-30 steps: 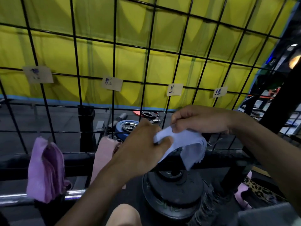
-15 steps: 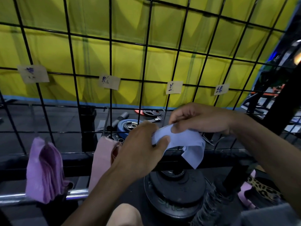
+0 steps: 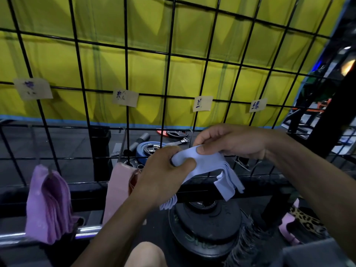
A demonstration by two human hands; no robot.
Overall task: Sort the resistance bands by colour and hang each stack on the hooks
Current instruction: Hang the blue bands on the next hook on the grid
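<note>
A stack of light blue resistance bands (image 3: 213,168) is held in front of the black wire grid (image 3: 167,54). My left hand (image 3: 165,176) grips its left end and my right hand (image 3: 231,141) pinches its top edge. The bands' loose ends fan out below both hands. A purple stack (image 3: 48,203) hangs at the lower left of the grid, under a paper label (image 3: 33,89). A pink stack (image 3: 118,187) hangs beside my left wrist, below a second label (image 3: 125,97). Two more labels (image 3: 202,103) (image 3: 257,105) sit on the grid above my hands.
Black weight plates (image 3: 204,224) are stacked on the floor below my hands. A blue plate (image 3: 148,149) and other gym gear lie behind the grid. A chrome bar (image 3: 11,237) runs along the lower left. A leopard-print item (image 3: 306,218) lies at the right. Yellow curtain behind.
The blue stack has dropped slightly and its layers now fan out more at the lower right and under my left hand. Both hands have kept their grip.
</note>
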